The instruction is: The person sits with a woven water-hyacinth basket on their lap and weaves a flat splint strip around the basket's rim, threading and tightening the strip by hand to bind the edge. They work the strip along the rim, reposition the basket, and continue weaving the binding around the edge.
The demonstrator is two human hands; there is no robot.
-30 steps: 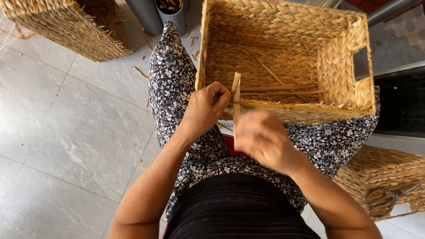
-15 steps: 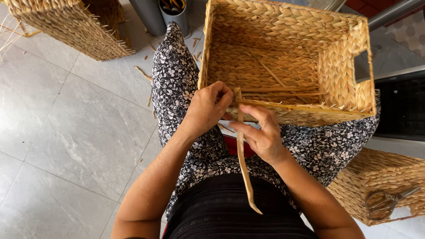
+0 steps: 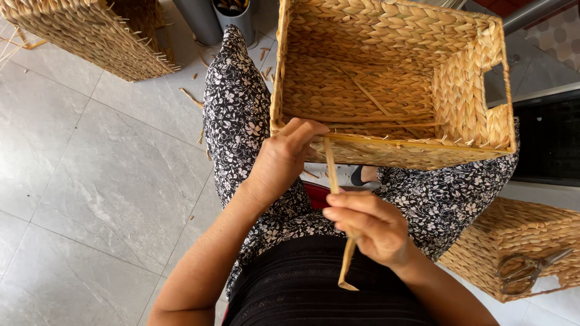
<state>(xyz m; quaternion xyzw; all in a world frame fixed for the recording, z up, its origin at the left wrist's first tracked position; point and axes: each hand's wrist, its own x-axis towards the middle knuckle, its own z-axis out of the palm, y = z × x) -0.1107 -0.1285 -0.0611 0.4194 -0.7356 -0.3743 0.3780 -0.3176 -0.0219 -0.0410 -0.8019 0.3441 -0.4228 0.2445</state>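
Note:
A large woven straw basket (image 3: pixel 465 96) rests on my lap, open side toward me. My left hand (image 3: pixel 284 160) grips its near rim at the left corner, fingers curled over the edge. A long flat straw strand (image 3: pixel 332 172) runs from the rim down toward my waist. My right hand (image 3: pixel 368 226) is closed on this strand below the basket, and the strand's loose end sticks out under the hand. My legs in flowered black-and-white fabric (image 3: pixel 232 115) lie beneath the basket.
Another woven basket (image 3: pixel 99 39) lies on the grey tiled floor at the upper left, with straw bits scattered near it. At the lower right a third basket (image 3: pixel 513 232) carries a pair of scissors (image 3: pixel 528 268). A grey container (image 3: pixel 232 15) stands beyond my knee.
My right hand has slid down the straw strand toward my waist, pulling it out from the basket rim. My left hand has stayed on the rim.

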